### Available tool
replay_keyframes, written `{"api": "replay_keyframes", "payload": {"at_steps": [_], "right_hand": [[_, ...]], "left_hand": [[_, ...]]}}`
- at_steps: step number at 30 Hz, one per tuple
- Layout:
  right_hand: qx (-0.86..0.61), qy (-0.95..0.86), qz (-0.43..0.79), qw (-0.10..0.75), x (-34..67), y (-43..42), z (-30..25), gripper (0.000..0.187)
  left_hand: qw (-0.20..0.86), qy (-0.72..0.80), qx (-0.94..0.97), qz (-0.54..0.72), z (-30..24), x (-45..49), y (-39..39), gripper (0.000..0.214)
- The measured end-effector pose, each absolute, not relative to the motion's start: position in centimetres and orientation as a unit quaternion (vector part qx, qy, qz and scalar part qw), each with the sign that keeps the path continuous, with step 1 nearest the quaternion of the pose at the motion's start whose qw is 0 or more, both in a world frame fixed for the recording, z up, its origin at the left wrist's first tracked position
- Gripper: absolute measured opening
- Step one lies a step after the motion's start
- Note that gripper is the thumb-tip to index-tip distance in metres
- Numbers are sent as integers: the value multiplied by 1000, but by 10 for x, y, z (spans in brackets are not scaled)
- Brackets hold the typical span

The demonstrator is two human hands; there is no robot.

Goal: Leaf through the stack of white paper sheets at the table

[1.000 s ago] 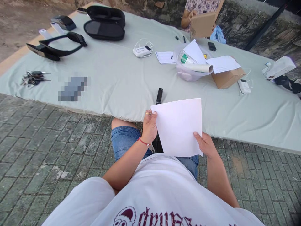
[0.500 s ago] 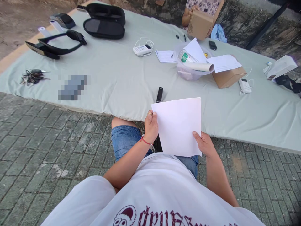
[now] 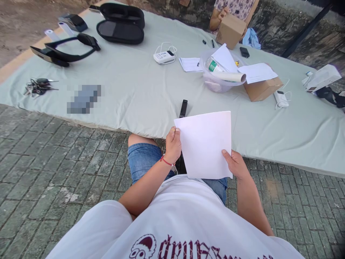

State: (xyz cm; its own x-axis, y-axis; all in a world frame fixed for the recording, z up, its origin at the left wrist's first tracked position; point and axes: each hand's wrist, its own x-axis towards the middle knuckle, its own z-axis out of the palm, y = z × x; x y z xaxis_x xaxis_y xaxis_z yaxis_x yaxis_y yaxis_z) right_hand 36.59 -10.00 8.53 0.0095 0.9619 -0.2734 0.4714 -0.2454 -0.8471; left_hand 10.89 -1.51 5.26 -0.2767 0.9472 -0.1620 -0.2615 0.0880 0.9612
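A white sheet of paper (image 3: pixel 206 145) is held over my lap at the table's near edge; whether it is one sheet or a thin stack I cannot tell. My left hand (image 3: pixel 173 144) pinches its left edge, thumb on top. On the opposite side, my right hand (image 3: pixel 235 163) grips the lower right edge, its thumb lying on the face and its other fingers hidden behind. Just beyond the paper's top left corner lies a slim black object (image 3: pixel 183 108), partly covered by the paper.
On the cloth-covered table (image 3: pixel 129 82) are keys (image 3: pixel 40 87), a black headset (image 3: pixel 67 50), an open black case (image 3: pixel 121 28), a white cabled device (image 3: pixel 164 57), a plastic tub (image 3: pixel 219 84) of papers and a cardboard box (image 3: pixel 260 90). Across it, a person holds another carton (image 3: pixel 231 30).
Across the table, the person's carton has tilted and the person's hand has shifted on it. My hands and the paper stay almost still; the view has drifted slightly.
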Motion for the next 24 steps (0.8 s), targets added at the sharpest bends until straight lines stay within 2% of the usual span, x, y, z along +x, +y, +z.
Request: {"api": "replay_keyframes", "payload": {"at_steps": [5,13,24], "right_hand": [[-649,-557,443,270,364,-99,87,50],[-640,-559,457,261,359,-101,88,49],[-653,-556,446,257,364,-101,89,50]], "left_hand": [[481,528,358,601,52,108,-16,25],[384,611,431,542,45,106,-14,32],[388,594,462,532,42,103,-14,36]]}}
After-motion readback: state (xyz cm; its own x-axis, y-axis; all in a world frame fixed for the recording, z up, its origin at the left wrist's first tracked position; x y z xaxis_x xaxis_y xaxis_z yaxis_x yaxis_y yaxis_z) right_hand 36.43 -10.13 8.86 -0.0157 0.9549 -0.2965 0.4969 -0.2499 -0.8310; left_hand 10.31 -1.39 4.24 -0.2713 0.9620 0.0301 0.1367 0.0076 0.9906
